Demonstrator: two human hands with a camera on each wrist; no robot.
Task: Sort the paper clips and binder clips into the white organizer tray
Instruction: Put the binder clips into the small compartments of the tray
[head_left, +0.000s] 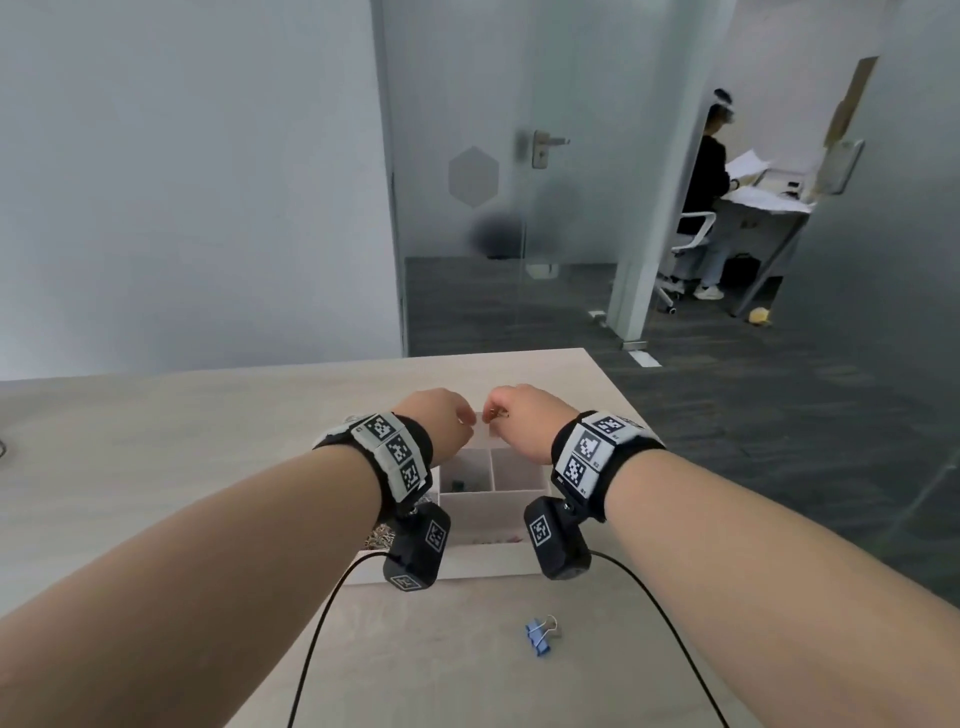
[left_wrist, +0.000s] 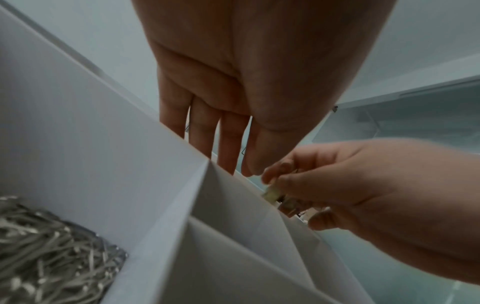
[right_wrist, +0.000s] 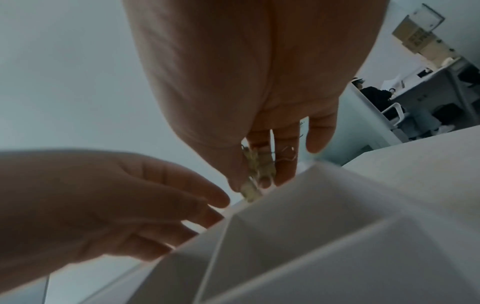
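Note:
The white organizer tray (head_left: 492, 500) stands mid-table, split into compartments. Both hands hover over its far end. My right hand (head_left: 492, 413) pinches a few pale yellow binder clips (right_wrist: 255, 174) just above the far wall; these clips (left_wrist: 272, 193) also show beside the rim in the left wrist view. My left hand (head_left: 464, 417) holds nothing, its fingers (left_wrist: 228, 148) straight and reaching down by the tray's far wall (left_wrist: 233, 203). A blue binder clip (head_left: 540, 635) lies on the table in front of the tray. A heap of silver paper clips (left_wrist: 52, 259) lies left of the tray.
Dark clips (head_left: 458, 484) sit in a middle-left compartment. The wrist cameras' black cables (head_left: 322, 623) trail over the near table. The table's right edge (head_left: 618, 395) drops to grey carpet. Beyond a glass door (head_left: 540, 150), a person sits at a desk.

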